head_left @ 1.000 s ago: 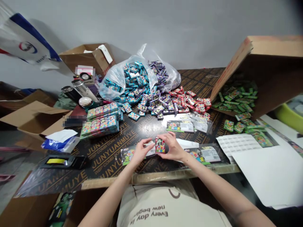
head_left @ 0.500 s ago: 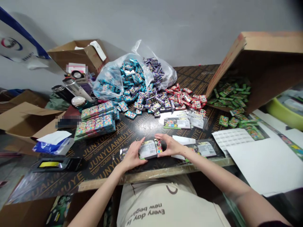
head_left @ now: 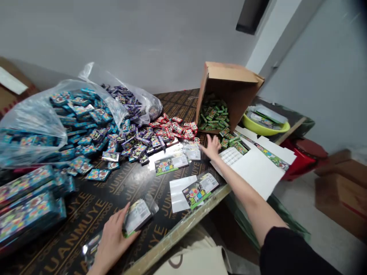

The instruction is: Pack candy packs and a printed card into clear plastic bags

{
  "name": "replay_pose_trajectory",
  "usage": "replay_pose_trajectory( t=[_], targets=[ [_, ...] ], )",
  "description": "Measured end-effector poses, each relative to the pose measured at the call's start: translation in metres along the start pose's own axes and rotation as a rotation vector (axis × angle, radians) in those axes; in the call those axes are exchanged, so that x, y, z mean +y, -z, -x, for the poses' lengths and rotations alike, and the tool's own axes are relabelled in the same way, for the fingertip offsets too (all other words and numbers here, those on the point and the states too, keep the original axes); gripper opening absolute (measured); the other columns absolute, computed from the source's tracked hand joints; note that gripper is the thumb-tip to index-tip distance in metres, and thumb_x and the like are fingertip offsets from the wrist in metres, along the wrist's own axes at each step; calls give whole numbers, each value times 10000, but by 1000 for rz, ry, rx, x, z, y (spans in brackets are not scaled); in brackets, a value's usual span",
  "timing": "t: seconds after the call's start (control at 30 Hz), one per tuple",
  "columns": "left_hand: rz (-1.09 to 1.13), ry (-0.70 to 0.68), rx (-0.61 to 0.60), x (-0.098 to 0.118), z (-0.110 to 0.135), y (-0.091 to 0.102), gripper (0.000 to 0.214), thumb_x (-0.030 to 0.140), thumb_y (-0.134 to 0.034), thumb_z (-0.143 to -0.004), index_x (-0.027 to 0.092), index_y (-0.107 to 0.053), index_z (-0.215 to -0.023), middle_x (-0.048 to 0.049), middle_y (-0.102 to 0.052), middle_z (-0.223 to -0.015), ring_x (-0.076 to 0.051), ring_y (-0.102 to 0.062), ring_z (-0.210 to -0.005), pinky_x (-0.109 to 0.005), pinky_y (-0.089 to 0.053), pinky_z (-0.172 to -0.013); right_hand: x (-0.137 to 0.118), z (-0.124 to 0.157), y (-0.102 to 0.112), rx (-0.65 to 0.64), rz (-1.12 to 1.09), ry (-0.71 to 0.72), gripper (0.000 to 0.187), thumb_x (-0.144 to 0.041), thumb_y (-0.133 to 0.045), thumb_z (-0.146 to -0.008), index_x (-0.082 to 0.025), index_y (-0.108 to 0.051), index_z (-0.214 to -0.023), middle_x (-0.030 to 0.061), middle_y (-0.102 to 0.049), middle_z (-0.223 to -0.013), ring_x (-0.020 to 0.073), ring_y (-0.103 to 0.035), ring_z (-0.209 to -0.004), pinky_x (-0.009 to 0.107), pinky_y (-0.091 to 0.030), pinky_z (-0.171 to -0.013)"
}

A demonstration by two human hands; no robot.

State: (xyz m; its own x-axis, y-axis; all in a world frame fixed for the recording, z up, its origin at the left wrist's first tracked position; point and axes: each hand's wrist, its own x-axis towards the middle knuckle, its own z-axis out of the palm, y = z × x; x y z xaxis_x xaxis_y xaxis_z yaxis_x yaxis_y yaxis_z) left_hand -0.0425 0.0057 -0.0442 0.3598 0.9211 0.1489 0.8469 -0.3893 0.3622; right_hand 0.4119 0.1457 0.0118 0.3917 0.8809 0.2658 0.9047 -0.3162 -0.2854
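My left hand [head_left: 114, 231] grips the end of a flat printed packet [head_left: 138, 217] with a white label panel and a clear plastic edge, low over the table's front. Thumb and fingers lie on either side of it. My right hand [head_left: 211, 147] is stretched forward with its fingers apart, holding nothing. It is just short of the small green boxes [head_left: 225, 143] that spill from a tipped cardboard box [head_left: 232, 72]. Between the hands lie another printed packet [head_left: 197, 193] on white paper [head_left: 176, 191] and a packet with a green edge [head_left: 171, 164].
Small red boxes [head_left: 174, 128], purple boxes [head_left: 143, 139] and blue boxes [head_left: 86, 110] lie heaped, some in clear plastic bags [head_left: 34, 114]. Stacked multi-box bundles [head_left: 31, 214] stand at left. White sheets [head_left: 258, 172] and a yellow-green basin [head_left: 265, 128] are at right.
My view has swung to the right. The right hand has let go of the small red-sided box at the packet and reached toward the green boxes. The left hand stays on the packet.
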Motion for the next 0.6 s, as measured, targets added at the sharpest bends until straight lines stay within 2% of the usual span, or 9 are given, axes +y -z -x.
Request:
replay_pose_trajectory(
  t=[0.03, 0.1, 0.17, 0.23, 0.33, 0.43, 0.5, 0.57, 0.6],
  targets=[
    [-17, -13, 2, -2, 1, -2, 803, 453, -585, -673, 229, -226, -1355, -97, -544, -1113, -286, -511, -1025, -417, -416, -856, 21, -17, 0, -36, 64, -77, 707, -462, -529, -757, -130, -278, -1329, 254, -334, -1333, 379, -253, -1244, 565, -208, -893],
    [-33, -20, 3, -6, 3, -5, 791, 456, -579, -683, 243, -223, -1356, -98, -529, -1145, -292, -486, -1065, -426, -404, -873, 49, -34, -1, -111, 126, -127, 592, -373, -528, -775, -98, -362, -1271, 256, -506, -1167, 366, -389, -1152, 546, -241, -869],
    [-21, -8, -3, -7, 4, -6, 783, 452, -581, -685, 254, -225, -1354, -94, -529, -1148, -291, -484, -1068, -430, -404, -874, 59, -37, -3, -152, 120, -98, 469, -248, -526, -769, -97, -440, -1205, 212, -604, -1004, 320, -503, -1032, 481, -294, -855],
    [21, 11, 6, -5, 3, -3, 779, 453, -600, -671, 256, -258, -1342, -91, -529, -1144, -288, -490, -1058, -442, -394, -891, 54, -32, -4, -166, 76, -48, 490, -158, -532, -730, -112, -440, -1209, 162, -634, -930, 270, -561, -932, 398, -352, -822],
    [162, 100, 78, 14, -4, 9, 766, 460, -644, -633, 235, -346, -1301, -104, -492, -1206, -291, -463, -1100, -469, -342, -954, 23, -12, 1, -179, -42, 70, 675, -131, -554, -672, -150, -314, -1303, 83, -627, -950, 206, -574, -892, 305, -404, -794],
    [514, 349, 153, 49, -18, 28, 640, 456, -619, -673, 199, -441, -1231, -109, -515, -1197, -273, -485, -1096, -449, -365, -948, -30, 32, 16, -218, -429, 417, 771, -141, -546, -661, -201, -208, -1351, 50, -576, -1043, 179, -548, -957, 296, -412, -839],
    [948, 536, 55, 75, -27, 39, 537, 463, -561, -728, 160, -501, -1168, -110, -600, -1067, -243, -567, -985, -407, -449, -857, -71, 74, 32, -361, -697, 730, 772, -137, -536, -669, -223, -197, -1357, 59, -533, -1120, 182, -525, -1014, 320, -398, -884],
    [1381, 608, -211, 95, -35, 46, 496, 454, -537, -752, 134, -531, -1132, -118, -640, -961, -213, -624, -831, -366, -507, -729, -105, 114, 48, -552, -801, 1000, 738, -118, -517, -694, -236, -216, -1357, 60, -500, -1189, 177, -487, -1082, 331, -347, -950],
    [1505, 615, -299, 101, -37, 48, 475, 403, -588, -727, 130, -544, -1112, -111, -651, -916, -190, -632, -753, -329, -519, -660, -117, 131, 55, -624, -821, 1115, 727, -107, -502, -709, -243, -210, -1360, 55, -492, -1209, 172, -467, -1111, 337, -319, -977]
  ],
)
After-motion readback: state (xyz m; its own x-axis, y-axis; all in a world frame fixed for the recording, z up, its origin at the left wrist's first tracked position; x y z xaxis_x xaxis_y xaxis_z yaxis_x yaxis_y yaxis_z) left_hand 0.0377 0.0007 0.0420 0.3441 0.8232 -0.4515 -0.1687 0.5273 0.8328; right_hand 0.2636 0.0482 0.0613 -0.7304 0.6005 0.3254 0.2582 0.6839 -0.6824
